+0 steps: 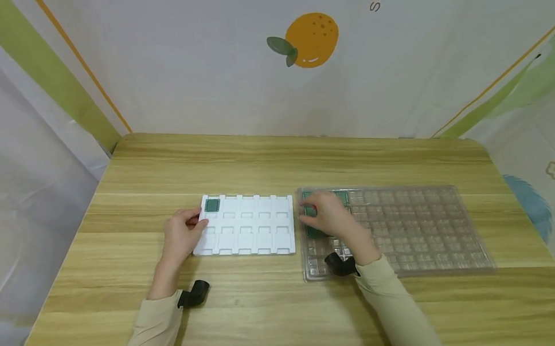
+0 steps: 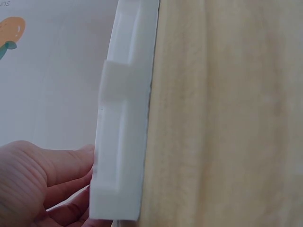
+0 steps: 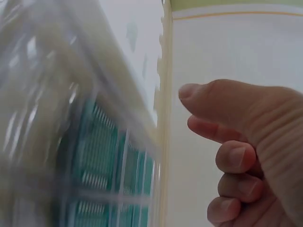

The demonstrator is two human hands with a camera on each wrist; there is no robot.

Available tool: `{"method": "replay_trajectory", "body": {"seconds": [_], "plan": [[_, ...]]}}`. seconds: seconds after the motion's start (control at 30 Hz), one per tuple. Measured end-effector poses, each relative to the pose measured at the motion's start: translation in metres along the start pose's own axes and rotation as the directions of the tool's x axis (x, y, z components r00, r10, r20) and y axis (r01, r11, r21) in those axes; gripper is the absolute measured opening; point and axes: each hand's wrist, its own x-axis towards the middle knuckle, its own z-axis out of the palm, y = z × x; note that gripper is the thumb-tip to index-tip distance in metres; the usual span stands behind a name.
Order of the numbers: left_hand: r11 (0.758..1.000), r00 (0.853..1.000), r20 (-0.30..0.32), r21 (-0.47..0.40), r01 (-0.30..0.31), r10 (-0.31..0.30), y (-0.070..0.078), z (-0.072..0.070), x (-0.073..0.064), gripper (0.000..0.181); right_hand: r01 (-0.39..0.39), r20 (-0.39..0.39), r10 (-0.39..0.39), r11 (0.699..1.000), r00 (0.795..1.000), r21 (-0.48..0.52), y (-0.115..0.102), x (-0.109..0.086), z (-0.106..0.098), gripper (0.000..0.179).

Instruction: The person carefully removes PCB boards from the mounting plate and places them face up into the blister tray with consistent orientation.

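My left hand [image 1: 181, 235] grips the left edge of a white plastic tray [image 1: 238, 239] that has rows of shallow pockets. In the left wrist view, the thumb of that hand [image 2: 42, 184] touches the upper edge of the tray's side wall [image 2: 111, 142]. One green square chip [image 1: 212, 205] lies in the tray's far left pocket. Over the left end of a clear plastic tray [image 1: 419, 227] hovers my right hand [image 1: 331, 212]. Its thumb and index finger are apart, holding nothing visible. Beneath it, partly hidden, several green chips [image 3: 97, 146] sit in the clear tray's compartments.
Both trays lie side by side on a wood-grain table [image 1: 254, 320], with a narrow gap between them. A white curtain [image 1: 225, 87] with fruit prints hangs behind the table's far edge. A black wrist mount [image 1: 193, 294] is strapped to the left wrist.
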Motion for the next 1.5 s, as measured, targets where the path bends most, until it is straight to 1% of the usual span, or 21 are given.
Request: {"method": "replay_trajectory", "body": {"seconds": [0.13, 0.2, 0.43, 0.73, 0.8, 1.0, 1.1, 1.37, 1.5], "plan": [[1.0, 1.0, -0.002, -0.002, 0.003, -0.003, 0.001, -0.001, 0.0, 0.029, 0.052, -0.02, -0.052, 0.998, 0.998, 0.024, -0.009, 0.014, 0.008, 0.027], [1.0, 1.0, -0.001, -0.004, 0.005, -0.005, 0.002, -0.001, 0.001, 0.029, 0.065, -0.022, -0.064, 0.998, 0.998, 0.014, -0.015, 0.02, 0.011, 0.027], [1.0, 1.0, -0.002, -0.008, -0.005, 0.005, 0.002, -0.001, 0.002, 0.028, 0.075, -0.005, -0.075, 0.997, 0.997, 0.01, -0.033, 0.038, 0.02, 0.026], [1.0, 1.0, -0.013, -0.009, -0.026, 0.026, 0.001, -0.002, 0.0, 0.028, 0.108, 0.026, -0.108, 0.994, 0.994, 0.01, -0.05, 0.058, 0.03, 0.028], [1.0, 1.0, -0.011, -0.01, -0.027, 0.027, 0.001, -0.002, -0.001, 0.028, 0.107, 0.037, -0.107, 0.994, 0.994, 0.007, -0.053, 0.063, 0.033, 0.028], [1.0, 1.0, 0.0, -0.021, -0.002, 0.002, 0.001, -0.002, -0.001, 0.028, 0.095, 0.071, -0.097, 0.995, 0.993, 0.032, -0.065, 0.077, 0.04, 0.031], [1.0, 1.0, 0.006, -0.028, 0.001, -0.001, 0.001, -0.001, 0.0, 0.029, 0.09, 0.078, -0.092, 0.995, 0.993, 0.036, -0.071, 0.083, 0.043, 0.032], [0.999, 1.0, 0.003, -0.037, 0.011, -0.011, -0.001, 0.0, 0.0, 0.029, 0.076, 0.092, -0.076, 0.997, 0.993, 0.006, -0.082, 0.097, 0.055, 0.032], [0.999, 1.0, -0.003, -0.045, 0.001, -0.001, -0.002, 0.0, 0.0, 0.029, 0.07, 0.114, -0.067, 0.997, 0.991, -0.019, -0.087, 0.103, 0.064, 0.033]]}}
